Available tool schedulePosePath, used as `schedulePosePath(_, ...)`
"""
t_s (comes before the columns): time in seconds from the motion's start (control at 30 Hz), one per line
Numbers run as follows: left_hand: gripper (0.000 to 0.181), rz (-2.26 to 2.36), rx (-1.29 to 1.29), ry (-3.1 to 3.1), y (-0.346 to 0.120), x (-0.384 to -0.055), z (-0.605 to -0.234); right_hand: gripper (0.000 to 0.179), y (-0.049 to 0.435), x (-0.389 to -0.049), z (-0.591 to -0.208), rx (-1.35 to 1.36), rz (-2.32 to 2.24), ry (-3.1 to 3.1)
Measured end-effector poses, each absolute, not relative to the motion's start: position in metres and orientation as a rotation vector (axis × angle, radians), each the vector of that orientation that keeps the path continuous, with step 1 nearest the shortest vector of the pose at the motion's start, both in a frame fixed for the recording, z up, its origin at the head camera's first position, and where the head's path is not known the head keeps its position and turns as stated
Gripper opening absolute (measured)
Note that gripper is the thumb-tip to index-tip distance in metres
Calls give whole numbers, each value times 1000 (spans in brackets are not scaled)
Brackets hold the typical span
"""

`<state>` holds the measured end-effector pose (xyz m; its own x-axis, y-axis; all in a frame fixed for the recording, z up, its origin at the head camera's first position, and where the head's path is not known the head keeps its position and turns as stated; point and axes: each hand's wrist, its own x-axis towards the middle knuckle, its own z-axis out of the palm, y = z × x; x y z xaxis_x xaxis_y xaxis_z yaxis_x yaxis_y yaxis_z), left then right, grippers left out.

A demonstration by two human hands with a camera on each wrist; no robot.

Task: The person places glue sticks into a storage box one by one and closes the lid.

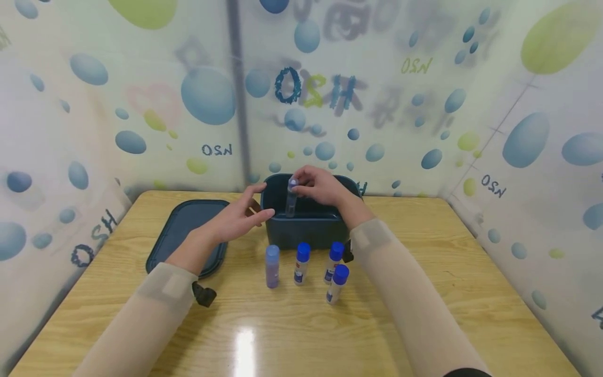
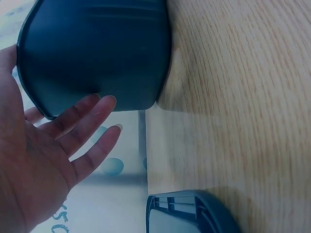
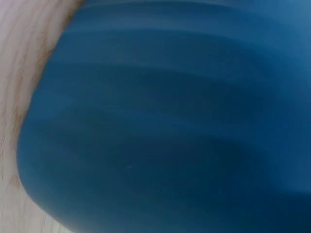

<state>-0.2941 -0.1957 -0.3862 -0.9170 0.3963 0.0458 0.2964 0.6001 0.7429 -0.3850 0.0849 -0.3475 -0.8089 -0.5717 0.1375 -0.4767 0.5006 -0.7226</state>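
Observation:
A dark blue-green bin (image 1: 306,234) stands at the back of the wooden table. My right hand (image 1: 321,186) reaches over its mouth and pinches a translucent purple glue stick (image 1: 291,205) near the top, holding it upright inside by the front left. At the bin's left end my left hand (image 1: 237,215) is spread, thumb by the front corner; the left wrist view has its fingers (image 2: 95,116) loosely extended along the end wall. In front stand another translucent purple glue stick (image 1: 272,267) and three white glue sticks (image 1: 301,266) with blue caps. The right wrist view has only bin wall (image 3: 146,121) and tabletop, the hand hidden.
A dark lid (image 1: 181,235) lies flat on the table left of the bin, partly under my left forearm. Behind the table rises a wall covering (image 1: 301,141) printed with blue and green drops. Both forearms reach past the sides of the standing glue sticks.

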Motion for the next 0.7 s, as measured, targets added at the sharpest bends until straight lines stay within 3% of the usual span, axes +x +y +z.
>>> schedulePosePath(0.7, 85, 1207, 590, 2722, -195, -294, -388, 23, 78, -382, -356, -893, -1121, 2553)
